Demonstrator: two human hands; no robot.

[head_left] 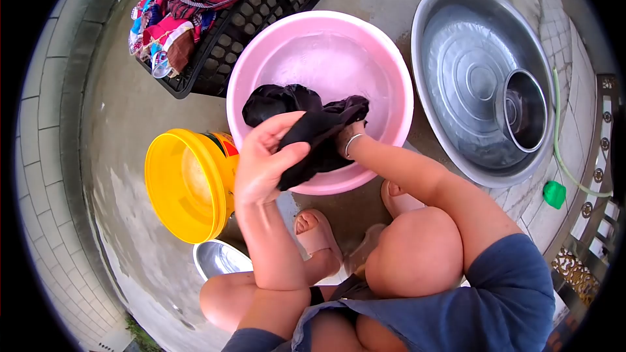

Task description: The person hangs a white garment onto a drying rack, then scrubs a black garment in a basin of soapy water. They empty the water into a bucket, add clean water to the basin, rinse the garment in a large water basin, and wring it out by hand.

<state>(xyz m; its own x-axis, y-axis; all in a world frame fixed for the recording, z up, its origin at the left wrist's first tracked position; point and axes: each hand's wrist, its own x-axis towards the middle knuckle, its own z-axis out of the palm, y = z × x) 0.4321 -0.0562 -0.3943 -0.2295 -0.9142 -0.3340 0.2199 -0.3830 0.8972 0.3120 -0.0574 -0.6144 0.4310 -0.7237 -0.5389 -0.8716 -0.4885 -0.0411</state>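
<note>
A wet black cloth (314,129) is lifted over the near side of a pink basin (390,58) of water, with part of it bunched in the basin. My left hand (264,160) is closed on the near left part of this cloth, its thumb on top and its fingers curled behind. My right hand (352,135), with a bracelet (352,145) at the wrist, reaches in from the right against the cloth. Its fingers are hidden in the black folds, so their grip does not show.
A black crate (231,45) of colourful clothes stands back left. At left is a yellow bucket (218,176), with a metal bowl (218,257) below it. On the right, a large metal basin (456,45) contains a metal pot (525,109). A green hose (562,156) lies beyond.
</note>
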